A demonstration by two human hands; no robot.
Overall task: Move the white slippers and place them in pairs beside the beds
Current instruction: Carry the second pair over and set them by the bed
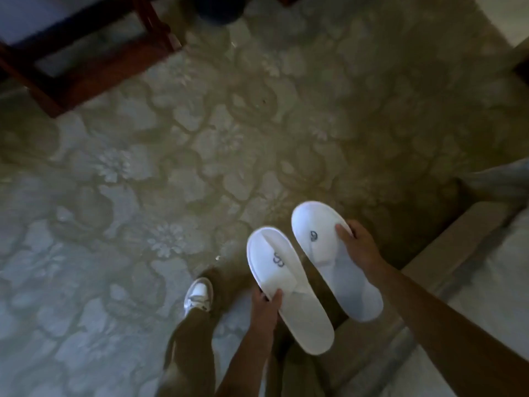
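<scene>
White towelling, two slippers, each held in one hand above the carpet. Left slipper [289,290]: pinched at mid-length by the left hand [264,309], thumb on the upper face at the edge of the vamp, the other fingers hidden beneath the sole; closed on it. Right slipper [335,260]: gripped on its outer edge by the right hand [359,245], fingers [343,229] curled over the toe cap beside the printed logo, clamped on it. Both are carried toes forward, close side by side, not touching.

Surroundings: patterned carpet [171,181] below; bed [469,282] edge just to the right; dark wooden furniture [86,61] at far left; one pale shoe [199,293] of the person visible.

Risks, as judged: each hold is a light pinch on soft, floppy fabric, so a heel may droop or slip free when lowered. If released unevenly, the pair may land skewed or apart. Dim light may hamper alignment with the bed.
</scene>
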